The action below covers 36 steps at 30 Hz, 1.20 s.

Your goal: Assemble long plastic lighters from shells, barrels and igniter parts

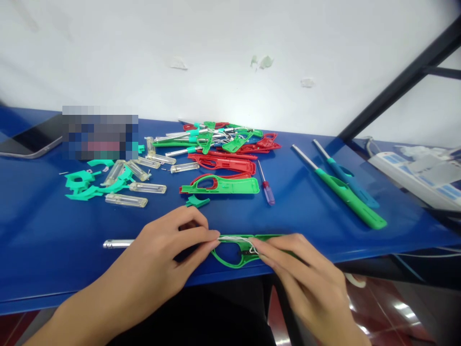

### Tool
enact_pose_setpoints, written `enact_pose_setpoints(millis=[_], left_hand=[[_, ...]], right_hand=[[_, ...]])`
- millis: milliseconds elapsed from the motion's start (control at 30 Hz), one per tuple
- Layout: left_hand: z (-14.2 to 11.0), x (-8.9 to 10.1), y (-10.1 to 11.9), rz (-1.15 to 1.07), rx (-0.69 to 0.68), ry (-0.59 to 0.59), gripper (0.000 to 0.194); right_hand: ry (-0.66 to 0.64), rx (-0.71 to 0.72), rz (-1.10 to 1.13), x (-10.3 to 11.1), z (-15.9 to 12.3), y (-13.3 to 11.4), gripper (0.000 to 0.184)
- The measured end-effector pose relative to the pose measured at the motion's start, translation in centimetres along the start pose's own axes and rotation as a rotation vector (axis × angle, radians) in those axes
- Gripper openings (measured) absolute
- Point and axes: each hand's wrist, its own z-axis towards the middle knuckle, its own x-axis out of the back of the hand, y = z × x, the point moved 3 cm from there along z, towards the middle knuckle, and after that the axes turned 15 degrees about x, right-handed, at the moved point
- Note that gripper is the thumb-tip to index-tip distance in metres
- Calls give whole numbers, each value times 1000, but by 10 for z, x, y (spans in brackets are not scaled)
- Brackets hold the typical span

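Note:
An opened green utility lighter shell (pixel 230 263) lies near the table's front edge, its metal tube (pixel 117 243) pointing left. Thin white wires (pixel 236 238) run along its upper inside edge, and a small black part (pixel 248 252) sits behind the trigger loop. My left hand (pixel 169 250) pinches the front of the lighter where the wires emerge; its fingertips partly hide that spot. With thumb and fingers closed, my right hand (pixel 306 269) grips the wires at their bend and covers the shell's handle end.
Beyond my hands lie green and red half-shells (pixel 230 186), a screwdriver (pixel 267 190), clear fuel tanks (pixel 126 200) and teal plastic pieces (pixel 81 180). Two assembled lighters (pixel 345 194) rest at right, near a power strip (pixel 414 175). A phone (pixel 34 137) lies far left.

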Motion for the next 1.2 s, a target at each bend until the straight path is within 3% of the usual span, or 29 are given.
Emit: enact_pose_setpoints(millis=[233, 433, 700, 967, 1200], left_hand=[[-1, 0, 0, -8, 5, -7, 21], [-1, -1, 0, -11, 5, 4, 19], [0, 0, -1, -16, 2, -6, 20], [0, -1, -1, -8, -18, 14, 24], [-1, 0, 3, -13, -22, 8, 24]], right_hand=[[89, 27, 10, 2, 2, -1, 18], [80, 33, 6, -1, 2, -1, 14], [-21, 93, -190, -1, 5, -6, 14], [-20, 75, -166, -1, 4, -7, 10], [-108, 111, -160, -4, -14, 2, 40]])
